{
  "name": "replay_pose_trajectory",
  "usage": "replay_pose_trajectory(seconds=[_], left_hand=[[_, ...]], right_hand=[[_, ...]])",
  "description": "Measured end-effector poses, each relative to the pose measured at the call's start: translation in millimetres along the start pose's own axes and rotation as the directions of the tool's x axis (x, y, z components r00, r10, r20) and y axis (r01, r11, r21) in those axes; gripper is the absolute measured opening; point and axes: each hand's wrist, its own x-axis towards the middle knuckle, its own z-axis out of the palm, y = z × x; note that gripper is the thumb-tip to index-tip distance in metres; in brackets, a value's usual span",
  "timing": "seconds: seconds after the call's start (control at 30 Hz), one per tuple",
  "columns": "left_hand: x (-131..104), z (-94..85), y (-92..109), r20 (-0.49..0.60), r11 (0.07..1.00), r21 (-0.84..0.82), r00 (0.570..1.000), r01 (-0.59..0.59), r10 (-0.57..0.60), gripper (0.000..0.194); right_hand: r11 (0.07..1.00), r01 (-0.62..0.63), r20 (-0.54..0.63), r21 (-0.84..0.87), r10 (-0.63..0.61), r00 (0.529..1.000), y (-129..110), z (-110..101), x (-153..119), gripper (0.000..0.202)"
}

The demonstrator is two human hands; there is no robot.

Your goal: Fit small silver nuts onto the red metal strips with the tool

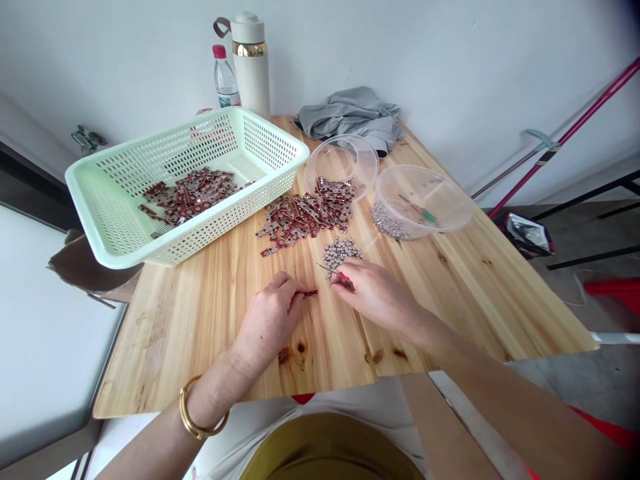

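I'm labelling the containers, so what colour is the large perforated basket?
The basket is pale mint green, seen best in the head view.

One camera, worn on the head, looked forward and down over the wooden table, near enough that the left hand and right hand sat around mid-view, with the pale wall behind farther off.

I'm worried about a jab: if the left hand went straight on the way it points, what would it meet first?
Probably the red-handled tool in the right hand, with the small metal pieces just beyond; depth is unclear, so the left hand might pass beneath the tool.
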Motion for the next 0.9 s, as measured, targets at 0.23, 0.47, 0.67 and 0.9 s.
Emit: replay_pose_trajectory(seconds=[0.23, 0.47, 0.67, 0.9], left_hand=[[0.3, -0.8, 0.3, 0.008, 1.0, 0.005, 1.0, 0.006, -0.006, 0.017], [0.3, 1.5, -2.9, -0.012, 0.999, -0.036, 1.0, 0.009, -0.009, 0.018], [0.4, -0.5, -2.6, 0.002, 1.0, -0.006, 1.0, -0.003, 0.003, 0.018], [1.6, 0.5, -3.2, -0.006, 0.999, -0.022, 1.0, 0.029, -0.03, 0.018]], right_hand=[[1.0, 0.024, -0.116, 0.019, -0.021, 0.993, -3.0, 3.3, -7.6, 0.012], [0.999, 0.027, -0.124, 0.032, -0.023, 0.992, -1.4, -5.3, 4.1, 0.012], [0.996, 0.028, -0.016, -0.09, -0.029, 0.999, -4.2, 0.4, 20.9, 0.013], [0.996, 0.068, -0.074, 0.066, -0.063, 0.995, -17.7, 4.6, 12.6, 0.014]])
